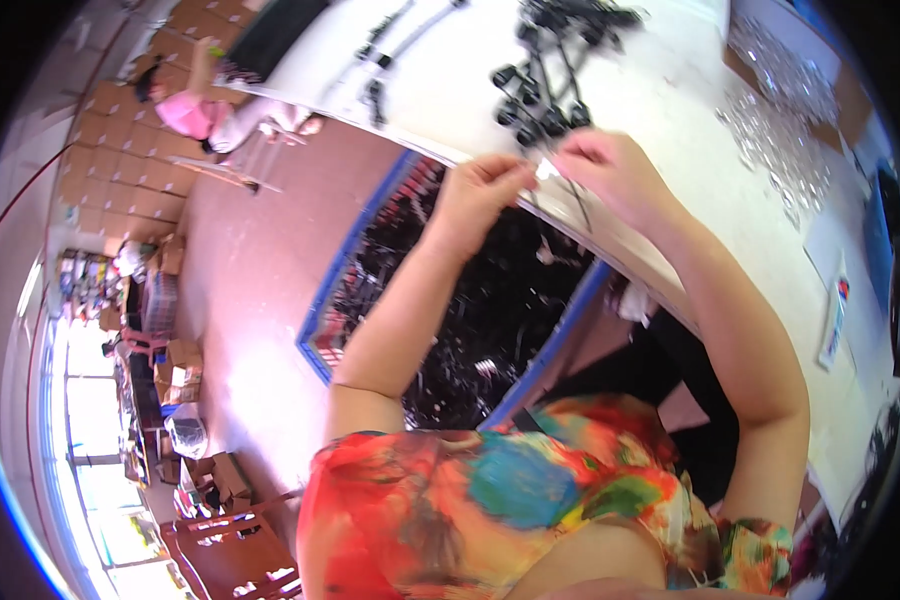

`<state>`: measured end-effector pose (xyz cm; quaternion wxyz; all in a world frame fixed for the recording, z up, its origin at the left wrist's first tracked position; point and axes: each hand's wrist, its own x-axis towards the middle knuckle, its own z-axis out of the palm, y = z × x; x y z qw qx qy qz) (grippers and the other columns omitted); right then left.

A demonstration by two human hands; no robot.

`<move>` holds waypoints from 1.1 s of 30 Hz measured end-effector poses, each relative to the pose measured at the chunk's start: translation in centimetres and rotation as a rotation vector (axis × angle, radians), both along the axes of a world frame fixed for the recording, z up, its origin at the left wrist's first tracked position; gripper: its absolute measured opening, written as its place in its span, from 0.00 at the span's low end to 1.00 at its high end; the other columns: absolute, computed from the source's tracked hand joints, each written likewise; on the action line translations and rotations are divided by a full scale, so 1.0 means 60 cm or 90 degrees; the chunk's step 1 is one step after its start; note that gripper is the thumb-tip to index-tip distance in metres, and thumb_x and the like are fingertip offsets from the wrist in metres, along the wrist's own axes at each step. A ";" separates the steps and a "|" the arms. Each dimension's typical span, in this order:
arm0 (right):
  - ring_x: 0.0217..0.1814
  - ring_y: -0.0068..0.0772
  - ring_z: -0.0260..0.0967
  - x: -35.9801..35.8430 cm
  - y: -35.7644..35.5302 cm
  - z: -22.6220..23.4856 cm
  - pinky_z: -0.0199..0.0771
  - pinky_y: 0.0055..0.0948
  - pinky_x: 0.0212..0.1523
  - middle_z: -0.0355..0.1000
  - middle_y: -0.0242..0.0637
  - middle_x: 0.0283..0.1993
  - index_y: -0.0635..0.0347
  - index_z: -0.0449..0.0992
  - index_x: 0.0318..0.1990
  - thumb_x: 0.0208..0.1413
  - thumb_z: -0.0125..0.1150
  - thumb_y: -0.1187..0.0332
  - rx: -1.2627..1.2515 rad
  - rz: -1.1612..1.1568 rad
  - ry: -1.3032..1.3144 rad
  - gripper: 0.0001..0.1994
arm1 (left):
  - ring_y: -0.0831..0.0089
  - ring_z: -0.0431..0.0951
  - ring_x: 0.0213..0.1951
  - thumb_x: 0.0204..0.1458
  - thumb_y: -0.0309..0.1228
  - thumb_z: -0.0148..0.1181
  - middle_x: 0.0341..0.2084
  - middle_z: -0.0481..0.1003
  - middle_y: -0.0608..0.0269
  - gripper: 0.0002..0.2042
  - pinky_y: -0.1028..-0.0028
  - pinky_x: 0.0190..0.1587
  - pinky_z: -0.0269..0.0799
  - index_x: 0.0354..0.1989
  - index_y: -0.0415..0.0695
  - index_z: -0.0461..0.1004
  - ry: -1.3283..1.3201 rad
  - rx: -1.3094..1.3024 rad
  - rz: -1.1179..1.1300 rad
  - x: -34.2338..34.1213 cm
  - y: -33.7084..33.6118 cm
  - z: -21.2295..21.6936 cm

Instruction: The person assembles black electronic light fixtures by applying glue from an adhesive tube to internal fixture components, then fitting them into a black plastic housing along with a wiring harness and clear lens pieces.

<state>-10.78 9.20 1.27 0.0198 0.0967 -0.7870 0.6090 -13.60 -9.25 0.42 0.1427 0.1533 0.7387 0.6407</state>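
My left hand [482,198] and my right hand [618,178] meet at the table's near edge, both with fingertips pinched. Between them shows a small whitish, shiny piece [546,170], too blurred to name. A thin black cord [580,203] hangs below my right hand. Just beyond my hands, on the white table [660,110], lies a bunch of black cables [542,95] with rounded black ends. Further left on the table lie a few more black cables [382,60].
A blue-rimmed bin [500,300] full of shiny black pieces stands below the edge. Clear plastic pieces [770,140] are heaped at right beside a cardboard box [855,100]. A white-and-blue tube [834,315] lies nearer. Another person [195,112] sits at the far left.
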 end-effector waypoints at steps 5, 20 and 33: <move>0.27 0.13 0.59 0.010 -0.003 0.017 0.60 0.16 0.29 0.67 0.27 0.24 0.65 0.73 0.29 0.50 0.54 0.69 0.067 0.014 -0.016 0.07 | 0.85 0.66 0.25 0.47 0.28 0.56 0.24 0.73 0.68 0.07 0.85 0.28 0.61 0.32 0.38 0.73 -0.006 0.059 -0.029 0.007 -0.013 0.012; 0.22 0.12 0.55 0.003 -0.004 0.016 0.55 0.13 0.23 0.65 0.24 0.23 0.58 0.70 0.26 0.49 0.56 0.65 -0.229 0.079 -0.282 0.07 | 0.85 0.65 0.21 0.46 0.31 0.58 0.20 0.71 0.69 0.07 0.86 0.27 0.62 0.29 0.40 0.72 -0.241 0.196 -0.049 -0.006 -0.009 0.006; 0.24 0.15 0.59 0.002 -0.008 -0.004 0.59 0.18 0.25 0.67 0.29 0.22 0.66 0.72 0.26 0.47 0.56 0.69 -0.086 0.011 -0.035 0.08 | 0.86 0.64 0.23 0.48 0.30 0.56 0.21 0.69 0.71 0.07 0.87 0.25 0.57 0.30 0.40 0.72 -0.110 0.073 -0.078 -0.006 -0.006 0.020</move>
